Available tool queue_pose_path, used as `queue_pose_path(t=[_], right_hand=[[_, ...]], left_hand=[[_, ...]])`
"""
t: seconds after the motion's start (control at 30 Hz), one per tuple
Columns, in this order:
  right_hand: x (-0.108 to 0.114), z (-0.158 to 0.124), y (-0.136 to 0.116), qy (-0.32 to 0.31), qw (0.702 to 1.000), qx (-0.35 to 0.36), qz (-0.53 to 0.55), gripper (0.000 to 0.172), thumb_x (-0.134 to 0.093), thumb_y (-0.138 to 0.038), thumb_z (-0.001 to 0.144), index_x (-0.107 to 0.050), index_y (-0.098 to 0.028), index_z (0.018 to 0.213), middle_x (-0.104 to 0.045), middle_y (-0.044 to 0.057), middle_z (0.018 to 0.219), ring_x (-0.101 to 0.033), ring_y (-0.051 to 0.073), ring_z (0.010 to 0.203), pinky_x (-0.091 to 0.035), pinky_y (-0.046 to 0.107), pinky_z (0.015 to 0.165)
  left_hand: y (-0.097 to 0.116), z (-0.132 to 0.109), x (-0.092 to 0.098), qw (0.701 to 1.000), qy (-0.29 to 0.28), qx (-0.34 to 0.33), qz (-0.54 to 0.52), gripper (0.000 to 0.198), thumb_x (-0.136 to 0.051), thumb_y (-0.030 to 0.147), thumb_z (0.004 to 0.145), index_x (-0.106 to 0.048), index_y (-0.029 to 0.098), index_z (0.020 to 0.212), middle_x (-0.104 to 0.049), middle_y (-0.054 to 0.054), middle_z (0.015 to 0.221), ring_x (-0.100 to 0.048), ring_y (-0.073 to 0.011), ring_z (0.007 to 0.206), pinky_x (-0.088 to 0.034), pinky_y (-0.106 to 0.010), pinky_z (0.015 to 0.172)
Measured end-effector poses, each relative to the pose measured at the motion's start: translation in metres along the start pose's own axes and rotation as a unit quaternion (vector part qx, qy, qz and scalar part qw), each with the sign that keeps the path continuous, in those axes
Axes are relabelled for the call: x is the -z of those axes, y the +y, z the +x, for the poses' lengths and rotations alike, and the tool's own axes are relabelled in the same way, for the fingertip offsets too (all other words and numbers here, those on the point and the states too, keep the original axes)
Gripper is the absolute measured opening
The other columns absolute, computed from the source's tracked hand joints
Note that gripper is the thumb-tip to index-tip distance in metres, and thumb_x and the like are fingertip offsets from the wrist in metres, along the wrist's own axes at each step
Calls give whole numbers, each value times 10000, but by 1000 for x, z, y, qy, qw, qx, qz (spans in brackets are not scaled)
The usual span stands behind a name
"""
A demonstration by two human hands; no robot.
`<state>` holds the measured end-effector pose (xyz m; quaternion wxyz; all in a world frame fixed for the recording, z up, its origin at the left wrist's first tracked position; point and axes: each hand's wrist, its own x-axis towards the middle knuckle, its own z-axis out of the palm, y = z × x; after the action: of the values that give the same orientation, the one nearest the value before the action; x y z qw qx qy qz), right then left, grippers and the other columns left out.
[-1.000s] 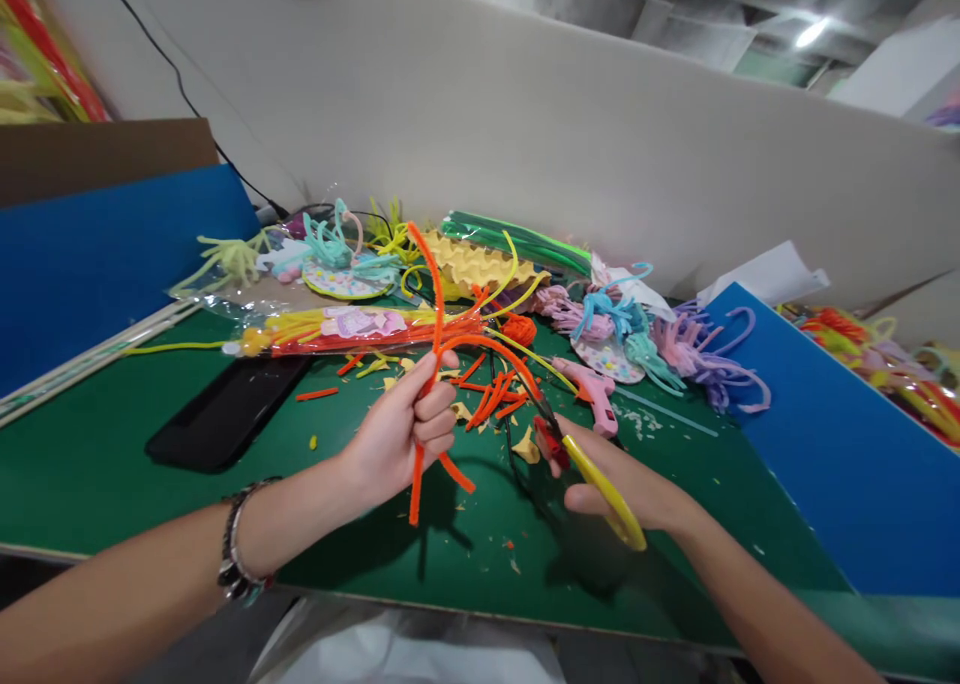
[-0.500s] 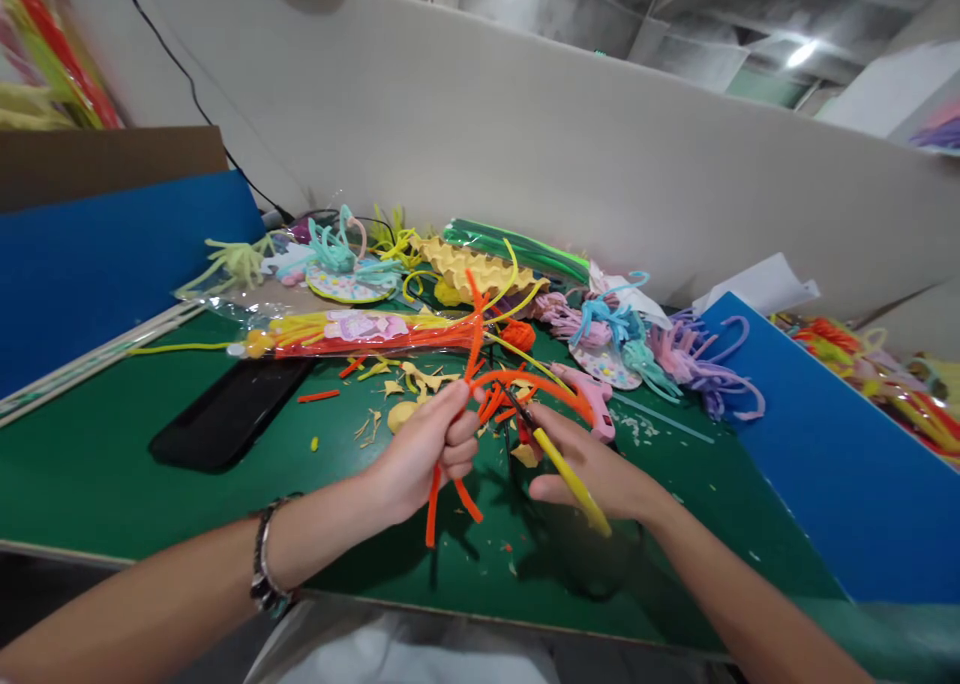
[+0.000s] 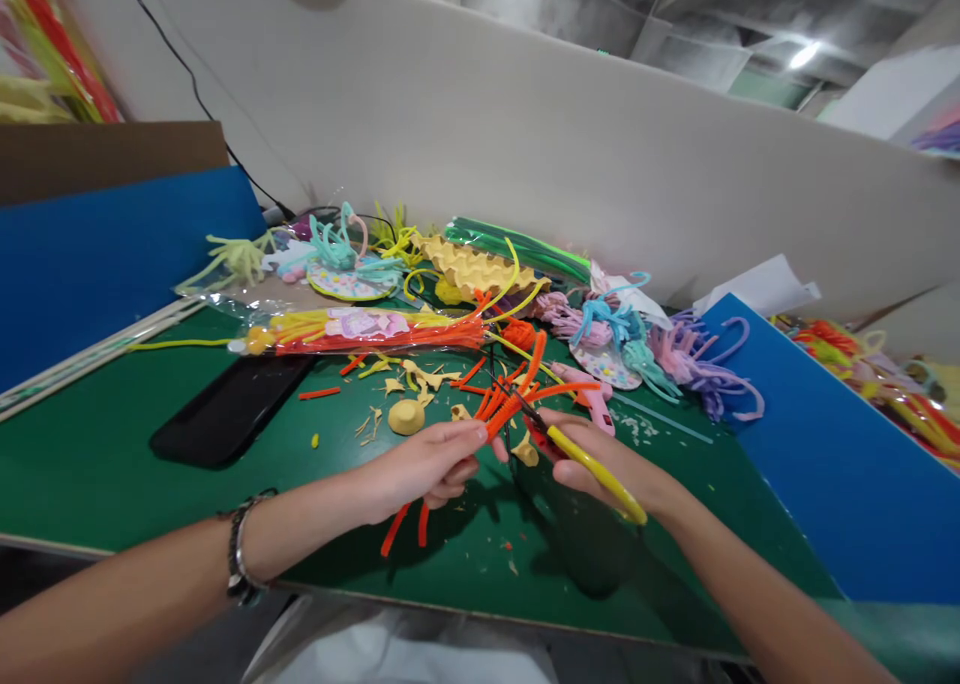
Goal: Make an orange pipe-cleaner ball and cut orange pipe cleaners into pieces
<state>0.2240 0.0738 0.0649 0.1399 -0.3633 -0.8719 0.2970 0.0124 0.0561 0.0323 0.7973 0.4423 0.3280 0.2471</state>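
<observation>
Orange fuzzy stems [image 3: 517, 401] are pinched in my left hand [image 3: 431, 464] above the green table. Their upper ends fan out to the right, and two ends hang below the hand. My right hand [image 3: 607, 459] holds yellow-handled pliers or cutters [image 3: 596, 471], whose dark jaws lie close to the stems; whether they touch cannot be made out. Beneath and behind the hands are cut orange pieces [image 3: 320, 393] and beige scraps [image 3: 406, 417]. A pink glue gun [image 3: 598, 404] lies behind my right hand.
A black phone-like slab [image 3: 229, 414] lies left on the green table [image 3: 90, 484]. Behind are a bag of orange and yellow stems [image 3: 375, 332], a yellow tray [image 3: 476, 269] and pastel stem bundles [image 3: 600, 319]. Blue panels [image 3: 795, 444] flank the table.
My left hand has turned, tilting the orange stems from upright toward the right. The cutters and my right hand have shifted slightly right and down.
</observation>
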Motion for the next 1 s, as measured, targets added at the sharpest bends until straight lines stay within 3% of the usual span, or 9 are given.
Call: queue_pose_path(t=[0.07,0.13,0.33,0.43,0.6,0.83,1.0], right_hand=[[3,-2,-2,-13,1000,-24,-9,543,-350,-689,703,-554,-190,762,-545,78,805,-513,205,758,-430,319,693],[5,-2,-5,-39,998,-41,-8,543,-358,-679,707,-552,-183,812,-549,78,808,-517,193,719,-435,307,643],[7,3,-10,-21,999,-31,4,539,-359,-707,682,-464,-179,658,-438,-6,621,-401,113,539,-374,245,490],[6,3,-10,-42,998,-46,20,534,-323,-699,706,-412,-184,598,-416,-17,567,-370,99,499,-328,226,442],[3,1,-8,-60,993,-88,53,514,-326,-668,728,-373,-194,535,-414,-17,468,-389,95,415,-281,210,371],[-6,3,-4,-67,980,-175,66,437,-378,-536,767,-350,-191,500,-416,-28,450,-464,100,373,-311,201,345],[-10,3,-9,-64,971,-215,81,469,-358,-559,758,-352,-193,466,-397,-35,386,-414,84,315,-296,204,321]], left_hand=[[1,-2,0,1000,4,-4,-3,314,-467,501,775,-515,190,782,-184,111,433,-95,-42,370,-76,-174,356],[4,-3,-1,1000,14,-7,-13,295,-469,481,782,-514,190,772,-175,109,438,-89,-42,374,-64,-182,365],[8,-4,-5,1000,13,1,-13,285,-470,459,791,-516,182,746,-189,104,438,-96,-40,368,-55,-187,374],[8,-4,-2,1000,11,5,6,291,-466,470,788,-512,186,743,-194,104,439,-94,-42,367,-56,-177,364],[5,-4,5,999,7,4,36,267,-439,443,808,-514,190,767,-178,100,452,-106,-52,371,-85,-166,350],[4,-3,6,999,-10,8,45,269,-383,415,835,-506,184,776,-181,100,459,-105,-53,380,-96,-169,357],[4,-4,8,999,-10,12,52,283,-419,449,811,-484,180,747,-180,107,453,-111,-47,375,-89,-169,357]])
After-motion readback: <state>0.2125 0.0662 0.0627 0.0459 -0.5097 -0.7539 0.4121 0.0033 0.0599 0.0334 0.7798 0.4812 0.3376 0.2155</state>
